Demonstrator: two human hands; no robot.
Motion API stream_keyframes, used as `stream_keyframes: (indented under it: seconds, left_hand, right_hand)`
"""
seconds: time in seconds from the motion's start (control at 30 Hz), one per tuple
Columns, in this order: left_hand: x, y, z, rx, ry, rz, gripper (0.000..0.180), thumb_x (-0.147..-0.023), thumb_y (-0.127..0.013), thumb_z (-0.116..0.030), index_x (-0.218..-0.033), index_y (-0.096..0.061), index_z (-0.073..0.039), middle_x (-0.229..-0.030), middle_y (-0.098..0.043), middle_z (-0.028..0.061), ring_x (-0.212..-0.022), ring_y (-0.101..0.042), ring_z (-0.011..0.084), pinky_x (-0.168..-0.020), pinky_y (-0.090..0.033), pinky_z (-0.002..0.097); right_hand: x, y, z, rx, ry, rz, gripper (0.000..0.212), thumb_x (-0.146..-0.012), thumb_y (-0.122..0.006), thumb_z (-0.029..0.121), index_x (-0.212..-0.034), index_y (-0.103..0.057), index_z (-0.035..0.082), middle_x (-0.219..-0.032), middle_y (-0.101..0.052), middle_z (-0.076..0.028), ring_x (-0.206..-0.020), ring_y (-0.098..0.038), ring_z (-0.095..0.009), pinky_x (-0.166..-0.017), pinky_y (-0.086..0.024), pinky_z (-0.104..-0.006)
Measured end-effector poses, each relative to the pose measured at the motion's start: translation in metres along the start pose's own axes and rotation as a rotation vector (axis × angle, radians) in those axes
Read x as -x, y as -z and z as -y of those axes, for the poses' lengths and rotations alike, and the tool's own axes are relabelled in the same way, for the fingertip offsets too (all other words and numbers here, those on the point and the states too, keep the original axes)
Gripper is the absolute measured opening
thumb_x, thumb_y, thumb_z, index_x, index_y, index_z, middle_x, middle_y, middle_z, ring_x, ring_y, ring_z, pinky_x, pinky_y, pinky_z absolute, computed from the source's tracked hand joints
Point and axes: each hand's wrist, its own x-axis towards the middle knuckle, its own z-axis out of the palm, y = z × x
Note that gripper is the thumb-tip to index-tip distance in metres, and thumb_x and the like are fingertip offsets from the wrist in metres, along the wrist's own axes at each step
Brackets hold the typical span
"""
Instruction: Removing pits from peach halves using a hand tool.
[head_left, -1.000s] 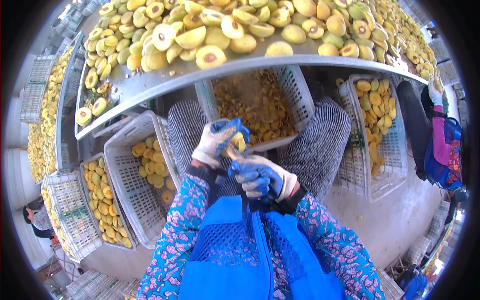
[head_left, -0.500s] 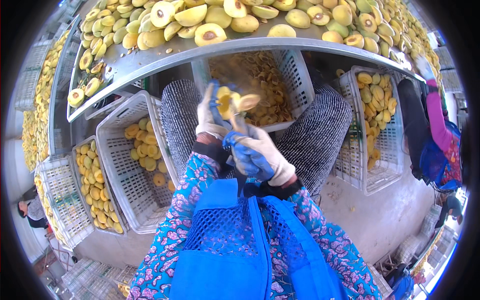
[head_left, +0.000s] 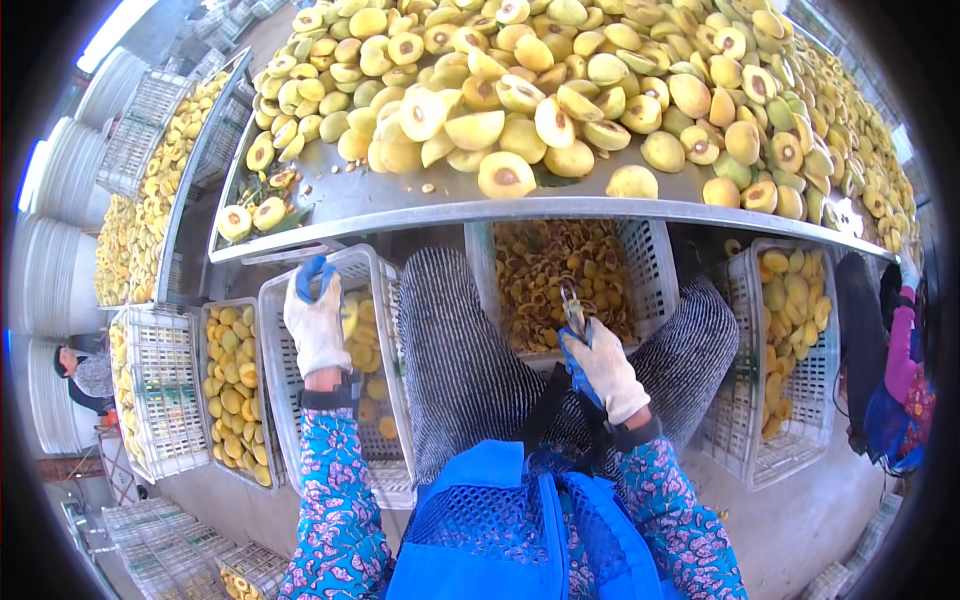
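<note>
Over the white crate [head_left: 283, 330] at my left is my left hand [head_left: 317, 318], in a white glove with blue fingers. Its thumb and fingers are apart, and a blurred yellow peach half [head_left: 349, 320] shows beside it. My right hand [head_left: 603, 366], gloved the same way, is closed round a small pitting tool [head_left: 572, 305] with a looped metal tip. That hand is above the near edge of a crate [head_left: 648, 262] between my knees, which contains brownish pits and scraps [head_left: 562, 270]. Cut yellow peaches [head_left: 560, 110] are heaped on the metal table [head_left: 400, 225] in front.
Beside my right knee stands a crate [head_left: 745, 375] with peach halves. Another filled crate [head_left: 236, 390] is further left. The table's raised metal rim runs above my knees. A co-worker's pink sleeve [head_left: 900, 345] is at the far right, and another person [head_left: 88, 375] is at the far left.
My hands have moved apart from above the middle crate. The left went over to the left crate and opened, releasing peach pieces; the right keeps the tool. The view has shifted.
</note>
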Motion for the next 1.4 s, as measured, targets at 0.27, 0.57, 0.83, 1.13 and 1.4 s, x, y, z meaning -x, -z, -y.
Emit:
stream_keyframes:
  seconds: [0.27,0.57,0.83,1.13,1.4]
  left_hand:
    - [-0.115,-0.136,-0.092,-0.638,-0.772,0.103,0.064,-0.077,-0.072,-0.033,-0.127,-0.048,-0.003,-0.116,-0.058,0.0197,-0.108,-0.057,0.0294,-0.092,-0.043,0.0324]
    - [-0.109,-0.139,-0.089,-0.368,-0.528,0.254,0.032,-0.072,-0.074,-0.01,-0.102,-0.065,-0.003,-0.085,-0.068,0.0063,-0.075,-0.063,0.0123,-0.072,-0.05,0.0239]
    - [0.051,-0.122,-0.085,0.532,0.179,0.529,0.023,-0.081,-0.067,-0.001,-0.103,-0.062,0.002,-0.094,-0.066,0.0058,-0.081,-0.062,0.012,-0.075,-0.05,0.024]
    - [0.084,-0.122,-0.034,0.982,0.885,0.907,0.056,-0.095,-0.039,-0.05,-0.11,-0.056,0.002,-0.101,-0.064,0.0157,-0.089,-0.064,0.0268,-0.079,-0.054,0.0383]
    - [0.095,-0.135,-0.007,1.17,0.775,0.72,0.051,-0.097,-0.038,-0.043,-0.112,-0.054,0.003,-0.102,-0.063,0.0157,-0.092,-0.063,0.0277,-0.08,-0.054,0.0403]
  right_hand:
    - [-0.003,-0.006,-0.01,0.025,0.077,-0.022,0.04,-0.086,-0.057,0.033,-0.099,-0.053,-0.005,-0.085,-0.063,-0.024,-0.084,-0.061,-0.039,-0.073,-0.046,-0.0424]
    - [-0.005,-0.014,-0.018,-0.057,0.07,-0.017,0.035,-0.085,-0.059,0.028,-0.097,-0.053,-0.004,-0.083,-0.063,-0.016,-0.08,-0.062,-0.027,-0.071,-0.047,-0.0358]
    - [0.023,-0.015,0.091,-0.887,0.171,0.01,0.022,-0.088,-0.062,0.023,-0.097,-0.055,0.005,-0.061,-0.047,0.004,-0.041,-0.04,-0.005,-0.035,-0.031,-0.0211]
    - [0.024,0.0,0.07,-0.326,0.233,0.153,0.033,-0.08,-0.069,0.023,-0.1,-0.059,-0.001,-0.075,-0.062,-0.005,-0.066,-0.057,-0.011,-0.059,-0.043,-0.0242]
    - [0.054,-0.02,0.046,0.201,0.319,-0.227,0.028,-0.085,-0.06,0.021,-0.096,-0.05,-0.003,-0.082,-0.061,-0.025,-0.079,-0.063,-0.037,-0.068,-0.048,-0.0398]
